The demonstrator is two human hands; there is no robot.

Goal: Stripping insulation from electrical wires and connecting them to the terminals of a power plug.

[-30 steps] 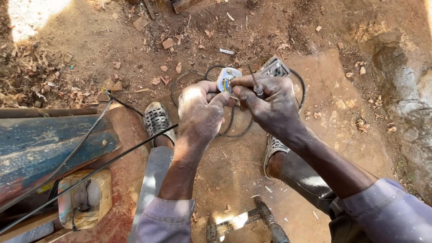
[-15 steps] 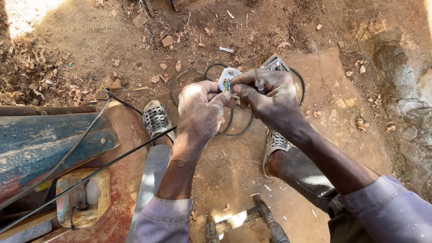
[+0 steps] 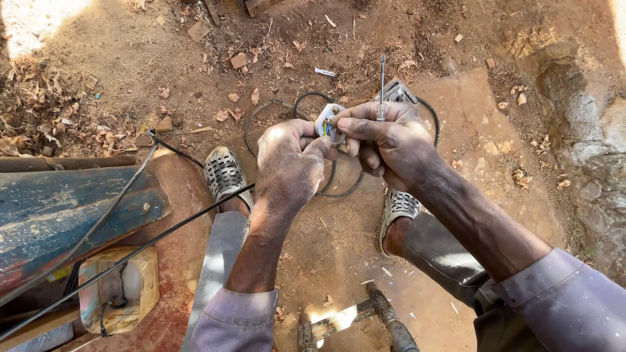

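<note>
Outdoors | reddish dirt ground (image 3: 495,137) strewn with wood chips (image 3: 238,60) | dry leaves (image 3: 39,124) | hard sunlight, sharp shadows

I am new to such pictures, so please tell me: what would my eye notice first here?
In the centre, two dusty hands meet: the left hand holds a small white plug with coloured wires showing, while the right hand holds a thin screwdriver upright beside it. A black cable loops on the reddish dirt beneath them, between two grey woven shoes.
</note>
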